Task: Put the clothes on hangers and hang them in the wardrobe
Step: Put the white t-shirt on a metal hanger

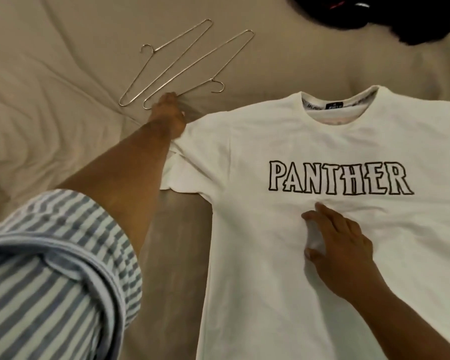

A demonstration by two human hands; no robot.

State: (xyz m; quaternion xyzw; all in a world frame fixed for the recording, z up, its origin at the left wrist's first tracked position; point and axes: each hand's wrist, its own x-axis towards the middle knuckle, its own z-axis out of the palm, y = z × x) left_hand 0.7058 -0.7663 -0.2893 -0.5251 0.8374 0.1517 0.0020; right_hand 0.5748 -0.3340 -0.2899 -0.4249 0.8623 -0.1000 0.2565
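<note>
The white T-shirt [322,141] lies face up across the bed [50,74], with the right hand [340,250] spread flat on it, probably to pin it. The left hand [170,113] reaches the nearer hanger [211,80]; I cannot tell whether its grip is closed on the wire.

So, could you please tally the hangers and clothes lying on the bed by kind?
Wire hangers: 2
White T-shirt: 1
Dark clothing heap: 1
Total: 4
</note>
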